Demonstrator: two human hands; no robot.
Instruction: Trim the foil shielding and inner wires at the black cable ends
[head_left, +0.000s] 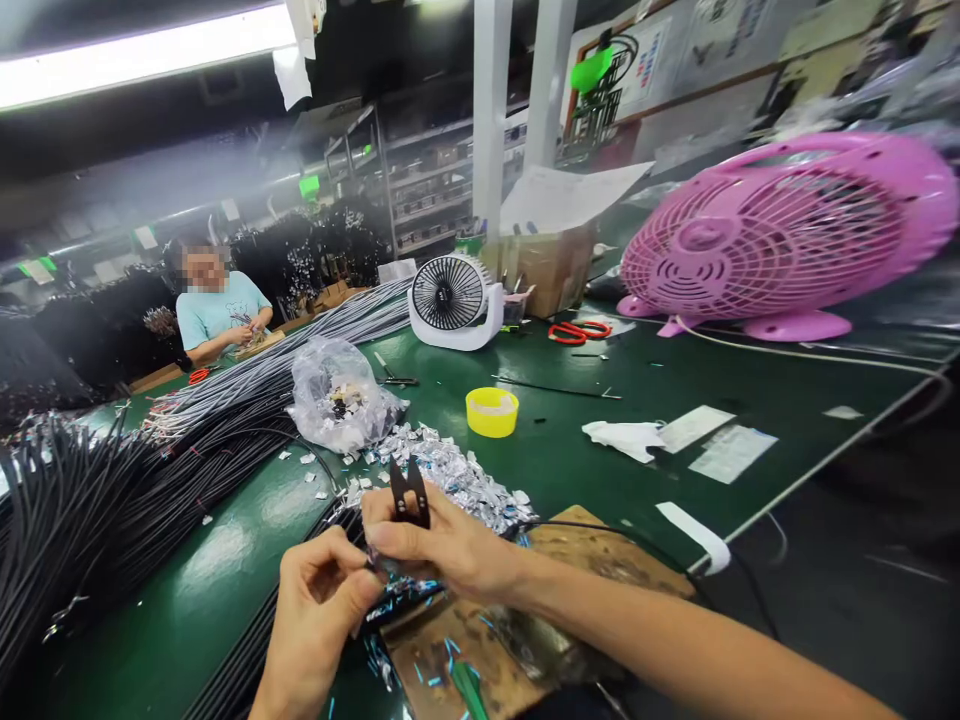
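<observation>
My left hand is closed in a pinch on the end of a black cable; the fingers hide most of it. Close against it, my right hand is wrapped around black thread snips, blades pointing up and slightly apart. Its thumb and forefinger also meet near the cable end, where details are too small to make out. Behind both hands lies a heap of silver foil scraps. Below them, a worn brown board carries blue clippings and a tool with a green handle.
Bundled black cables cover the left side. A bag of scraps, yellow tape roll, white fan, red-handled scissors and large pink fan stand beyond. Another person sits across the table.
</observation>
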